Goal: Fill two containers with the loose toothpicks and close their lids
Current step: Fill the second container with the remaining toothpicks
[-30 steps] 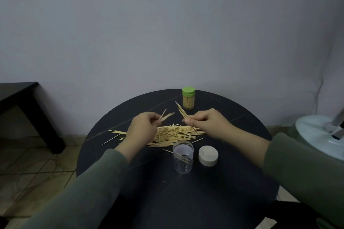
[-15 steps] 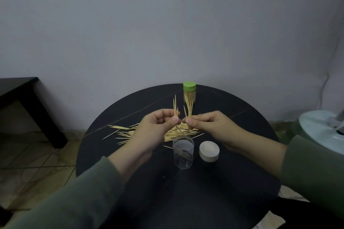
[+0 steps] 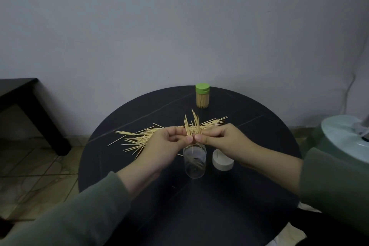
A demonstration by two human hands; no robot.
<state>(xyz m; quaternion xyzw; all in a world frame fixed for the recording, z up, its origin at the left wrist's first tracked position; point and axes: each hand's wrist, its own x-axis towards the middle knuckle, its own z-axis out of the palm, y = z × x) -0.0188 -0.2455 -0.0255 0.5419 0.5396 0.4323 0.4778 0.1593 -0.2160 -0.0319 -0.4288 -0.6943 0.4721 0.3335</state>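
A clear open container (image 3: 194,166) stands on the round black table (image 3: 249,126) with a few toothpicks inside. Right above its mouth, my left hand (image 3: 165,146) and my right hand (image 3: 221,142) meet, each pinching a small upright bundle of toothpicks (image 3: 192,128). One stick reaches down into the container. A pile of loose toothpicks (image 3: 143,138) lies behind my hands. The white lid (image 3: 222,162) rests to the right of the container. A green-lidded container (image 3: 202,96), full of toothpicks and closed, stands at the back.
A dark side table (image 3: 30,110) stands at the left over a tiled floor. A pale round fan base (image 3: 347,138) sits at the right, close to the table's edge. A grey wall is behind.
Both hands lifted bundles of toothpicks from the pile, turned them upright and brought them together over the clear container's mouth.
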